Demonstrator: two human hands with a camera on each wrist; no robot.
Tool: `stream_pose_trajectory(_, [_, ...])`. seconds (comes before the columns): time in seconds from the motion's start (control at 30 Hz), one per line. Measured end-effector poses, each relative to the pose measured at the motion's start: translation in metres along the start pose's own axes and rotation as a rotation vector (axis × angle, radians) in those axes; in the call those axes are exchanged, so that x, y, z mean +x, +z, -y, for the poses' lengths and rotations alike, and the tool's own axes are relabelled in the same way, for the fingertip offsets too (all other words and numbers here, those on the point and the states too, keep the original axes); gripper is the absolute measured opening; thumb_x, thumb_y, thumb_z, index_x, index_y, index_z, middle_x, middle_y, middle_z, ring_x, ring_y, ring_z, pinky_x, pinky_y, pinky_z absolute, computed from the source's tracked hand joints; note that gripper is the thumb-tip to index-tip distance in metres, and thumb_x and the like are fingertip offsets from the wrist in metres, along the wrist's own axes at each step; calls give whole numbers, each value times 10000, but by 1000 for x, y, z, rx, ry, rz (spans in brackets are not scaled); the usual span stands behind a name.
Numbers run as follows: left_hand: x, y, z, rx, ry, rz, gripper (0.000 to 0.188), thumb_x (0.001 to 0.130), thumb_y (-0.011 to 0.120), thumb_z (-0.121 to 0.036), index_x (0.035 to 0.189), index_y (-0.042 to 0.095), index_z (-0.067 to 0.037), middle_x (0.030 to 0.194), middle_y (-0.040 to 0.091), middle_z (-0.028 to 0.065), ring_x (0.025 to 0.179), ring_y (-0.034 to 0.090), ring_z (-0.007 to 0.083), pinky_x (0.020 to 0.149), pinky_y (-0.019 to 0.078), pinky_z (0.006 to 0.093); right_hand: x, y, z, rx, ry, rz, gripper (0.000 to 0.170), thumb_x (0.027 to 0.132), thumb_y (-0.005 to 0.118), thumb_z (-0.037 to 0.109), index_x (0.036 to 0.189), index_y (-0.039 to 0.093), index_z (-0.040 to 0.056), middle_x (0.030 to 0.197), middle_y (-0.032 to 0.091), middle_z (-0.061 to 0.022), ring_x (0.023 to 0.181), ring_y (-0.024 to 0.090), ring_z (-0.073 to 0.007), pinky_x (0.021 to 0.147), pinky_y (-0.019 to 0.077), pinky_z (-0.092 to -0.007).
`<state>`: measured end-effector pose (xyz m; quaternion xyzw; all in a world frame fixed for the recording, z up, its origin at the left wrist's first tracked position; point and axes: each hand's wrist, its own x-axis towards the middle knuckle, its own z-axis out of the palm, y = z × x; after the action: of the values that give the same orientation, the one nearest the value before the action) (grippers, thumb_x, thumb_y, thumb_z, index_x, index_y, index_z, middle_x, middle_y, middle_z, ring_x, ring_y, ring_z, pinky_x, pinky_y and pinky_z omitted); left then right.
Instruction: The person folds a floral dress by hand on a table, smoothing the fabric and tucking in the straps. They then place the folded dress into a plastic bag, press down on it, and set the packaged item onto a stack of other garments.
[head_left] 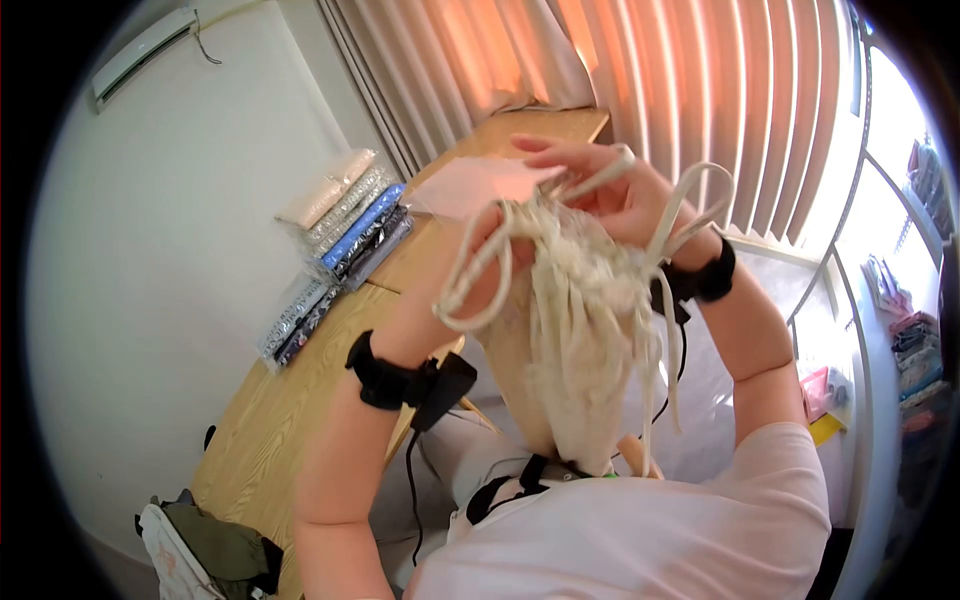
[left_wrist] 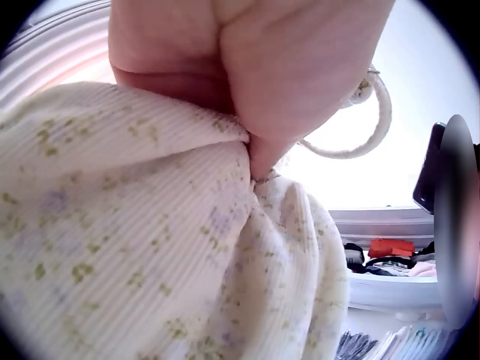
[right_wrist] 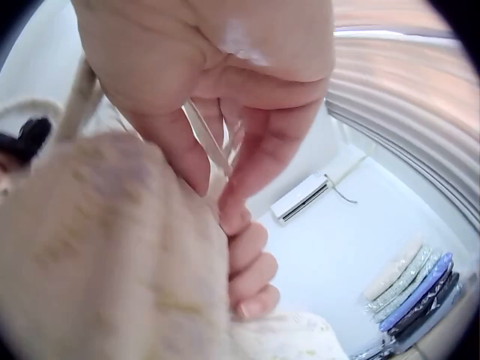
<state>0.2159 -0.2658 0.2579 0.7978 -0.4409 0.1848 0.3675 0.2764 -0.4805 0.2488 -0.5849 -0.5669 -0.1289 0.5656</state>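
A cream ribbed garment [left_wrist: 180, 247] with small green and lilac flowers hangs in gathered folds from both hands. Thin looped straps [head_left: 505, 262] stick out from its bunched top in the head view. My left hand [left_wrist: 247, 60] grips the fabric, thumb pressed into a fold; in the head view the straps and cloth partly hide this hand. At the gathered top, my right hand [head_left: 625, 200] pinches the garment between thumb and fingers. A narrow strap [right_wrist: 204, 135] runs through the right hand in the right wrist view, close beside the curled fingers [right_wrist: 251, 274] of the left.
A wooden table [head_left: 290, 430] runs along the left, with a stack of bagged folded clothes [head_left: 350, 225] and a pale plastic sheet [head_left: 470, 188] on it. Dark and white clothes [head_left: 215, 545] lie at its near end. Shelves with packed items [head_left: 915, 350] stand right.
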Motion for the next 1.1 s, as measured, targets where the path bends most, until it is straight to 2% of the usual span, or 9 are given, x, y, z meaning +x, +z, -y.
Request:
stream_pose_trajectory(0.17, [21, 3, 41, -361, -78, -238, 184, 923, 526, -144, 1011, 539, 17, 951, 559, 147, 890, 551, 303, 821, 442, 345, -30, -44, -23, 202, 456, -151, 385, 846, 616, 45, 1220, 547, -12, 1289, 531, -120, 965, 580, -113, 797, 486, -275])
stream_pose_trajectory(0.3, [43, -18, 61, -17, -124, -285, 149, 935, 499, -127, 970, 536, 13, 896, 557, 43, 859, 537, 134, 775, 444, 290, -61, -61, -37, 12, 562, -340, 202, 852, 568, 27, 1039, 629, -23, 1091, 634, -95, 924, 600, -135, 827, 469, -275])
stream_pose_trajectory(0.63, [134, -53, 93, 381, -379, -299, 234, 914, 523, -188, 1006, 566, 23, 877, 608, 80, 747, 562, 123, 635, 466, 281, -100, -10, -56, -94, 518, -311, 140, 851, 580, 36, 965, 652, -3, 900, 664, -41, 870, 600, -97, 784, 464, -238])
stream_pose_trajectory(0.67, [139, -49, 100, 268, -296, -444, 267, 794, 504, -127, 827, 586, 125, 688, 599, 283, 672, 621, 402, 600, 483, 411, -101, -1, -60, -110, 499, -321, 148, 844, 587, 29, 975, 653, 10, 912, 663, -46, 857, 597, -101, 774, 465, -240])
stream_pose_trajectory(0.77, [150, -41, 76, 124, -501, -529, 249, 804, 508, -125, 803, 594, 109, 622, 595, 247, 595, 632, 353, 496, 465, 405, -99, 24, -68, -183, 365, -392, 160, 825, 605, 8, 977, 654, 21, 926, 657, -46, 844, 591, -102, 769, 466, -246])
stream_pose_trajectory(0.83, [156, -53, 85, 616, -310, -218, 256, 852, 485, -141, 772, 579, 83, 539, 551, 176, 552, 633, 289, 384, 403, 395, -93, 35, -70, -195, 335, -433, 201, 793, 635, -9, 989, 646, 33, 962, 647, -50, 852, 590, -130, 769, 469, -256])
stream_pose_trajectory(0.93, [158, -37, 79, 13, -608, -454, 246, 906, 440, -152, 840, 564, 49, 618, 576, 122, 543, 632, 252, 372, 413, 352, -80, 41, -71, -345, 190, -521, 268, 751, 675, -2, 1009, 628, 49, 1047, 614, -80, 917, 584, -204, 782, 482, -288])
stream_pose_trajectory(1.0, [152, -30, 66, -209, -787, -505, 194, 941, 502, -182, 1051, 555, -30, 972, 624, 81, 825, 631, 187, 693, 550, 322, -71, 47, -71, -388, 149, -567, 269, 743, 684, 4, 1002, 629, 53, 1085, 596, -89, 948, 574, -223, 804, 477, -301])
stream_pose_trajectory(1.1, [143, -20, 64, -343, -705, -486, 198, 946, 489, -174, 1076, 541, -34, 1001, 621, 88, 865, 628, 193, 737, 546, 335, -62, 51, -73, -536, 60, -621, 279, 710, 706, 13, 973, 636, 76, 1180, 541, -116, 1030, 536, -296, 870, 452, -348])
